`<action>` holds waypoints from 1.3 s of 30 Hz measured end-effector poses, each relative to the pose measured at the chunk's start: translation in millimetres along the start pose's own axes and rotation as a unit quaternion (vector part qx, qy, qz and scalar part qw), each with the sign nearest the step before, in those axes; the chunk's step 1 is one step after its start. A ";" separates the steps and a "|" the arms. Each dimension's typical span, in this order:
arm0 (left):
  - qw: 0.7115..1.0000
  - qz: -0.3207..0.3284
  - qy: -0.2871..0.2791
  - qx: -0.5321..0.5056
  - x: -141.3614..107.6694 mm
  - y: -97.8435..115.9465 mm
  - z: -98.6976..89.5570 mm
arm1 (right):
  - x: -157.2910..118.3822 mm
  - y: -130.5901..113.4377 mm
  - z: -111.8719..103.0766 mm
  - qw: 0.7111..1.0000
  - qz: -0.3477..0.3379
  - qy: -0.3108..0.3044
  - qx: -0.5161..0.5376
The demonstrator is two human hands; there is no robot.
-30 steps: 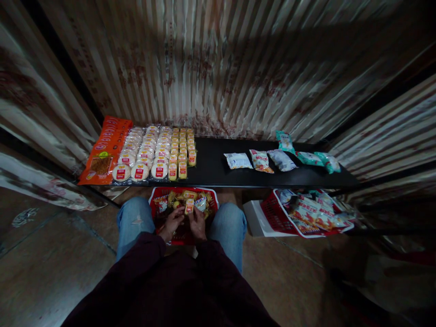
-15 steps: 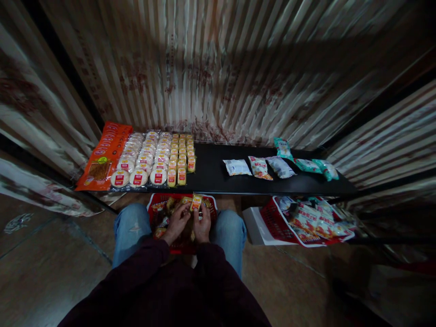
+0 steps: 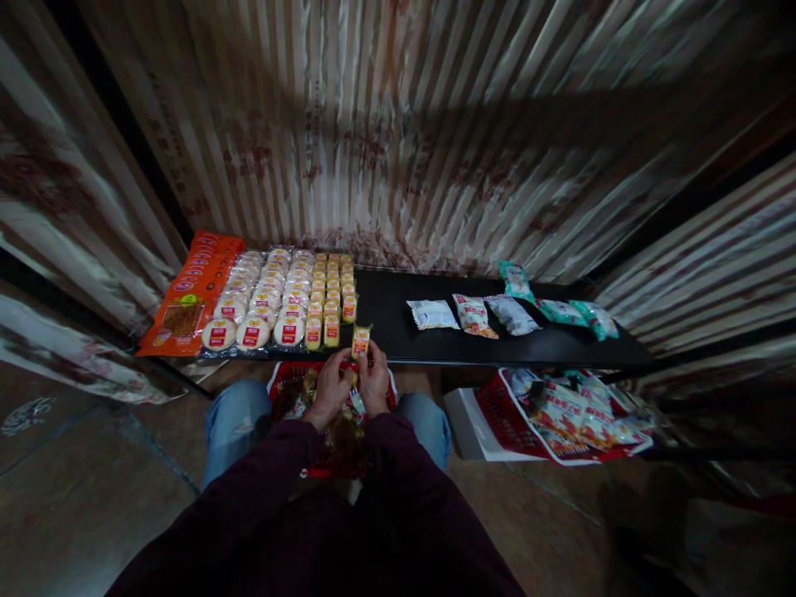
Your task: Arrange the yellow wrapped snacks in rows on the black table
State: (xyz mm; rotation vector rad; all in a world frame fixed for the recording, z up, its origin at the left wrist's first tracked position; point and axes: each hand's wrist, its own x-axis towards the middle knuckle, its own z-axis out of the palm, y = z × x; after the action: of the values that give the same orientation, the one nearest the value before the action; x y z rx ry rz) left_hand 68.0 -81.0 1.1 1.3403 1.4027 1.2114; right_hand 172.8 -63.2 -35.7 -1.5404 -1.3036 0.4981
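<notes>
My right hand [image 3: 374, 380] pinches a small yellow snack packet [image 3: 361, 342] with a red and white label, upright at the front edge of the black shelf [image 3: 391, 319]. Close on its left, my left hand [image 3: 333, 383] has its fingers curled together; what they hold, if anything, is hidden. Beneath both hands, between the knees, a red basket [image 3: 274, 375] contains more wrapped snacks, partly covered by the hands and sleeves. Rows of matching yellow packets [image 3: 332, 328] lie on the shelf, left of the held one.
Round white wrapped crackers [image 3: 253, 330] fill rows beside an orange bag [image 3: 186, 298] at the shelf's left end. White and red pouches [image 3: 476, 315] and green pouches [image 3: 560, 311] lie farther right. Below stands another red basket [image 3: 510, 419] of pouches against a white box [image 3: 463, 419].
Both hands have risen from over the basket toward the shelf. The yellow packet in my right hand has come up to the shelf's front edge.
</notes>
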 end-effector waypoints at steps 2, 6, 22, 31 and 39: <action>0.996 0.019 0.002 0.083 4.5 4.5 0.5 | 9.3 0.9 4.8 1.000 -0.008 0.001 -0.007; 0.978 0.037 0.004 0.205 15.7 13.6 1.4 | 26.0 2.5 13.9 0.999 -0.028 0.000 -0.034; 0.985 0.022 -0.001 0.172 40.0 6.4 16.1 | 58.6 8.4 29.1 0.996 -0.022 -0.034 -0.082; 0.989 0.031 -0.005 0.148 43.8 -4.4 18.7 | 63.5 7.4 34.3 0.994 -0.004 -0.046 -0.099; 0.988 0.030 -0.010 0.153 44.4 -4.1 21.4 | 64.7 6.0 34.7 0.992 -0.008 -0.063 -0.107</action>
State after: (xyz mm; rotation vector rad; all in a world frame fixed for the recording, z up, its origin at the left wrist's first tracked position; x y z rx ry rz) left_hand 84.2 -34.6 -4.7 1.6096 1.5904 1.0463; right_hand 168.8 10.4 -36.5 -1.6950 -1.5052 0.4619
